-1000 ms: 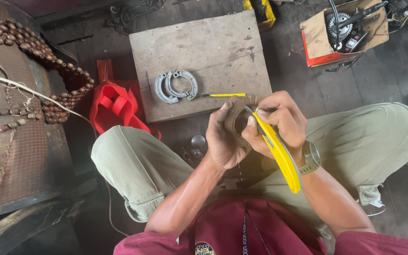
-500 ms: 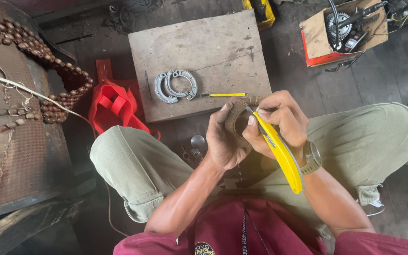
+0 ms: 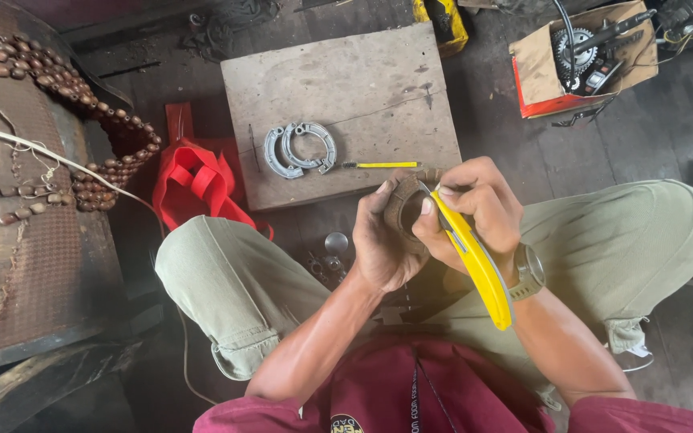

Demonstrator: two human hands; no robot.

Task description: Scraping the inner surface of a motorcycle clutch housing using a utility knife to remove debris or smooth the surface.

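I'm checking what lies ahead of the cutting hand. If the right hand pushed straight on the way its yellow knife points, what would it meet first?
Most likely the round brown part that the left hand cups: the yellow knife in the right hand points up-left, its tip already at that part. Depth beyond is unclear.

Wooden board (image 3: 362, 88) lies on the floor, far of the knees; brake shoes (image 3: 299, 149) sit on its near left, a slim tool (image 3: 380, 165) just right of them. Bag (image 3: 196, 186) lies left of the board. Cardboard box (image 3: 535, 60) of parts sits far right. Beaded seat cover (image 3: 74, 96) far left.
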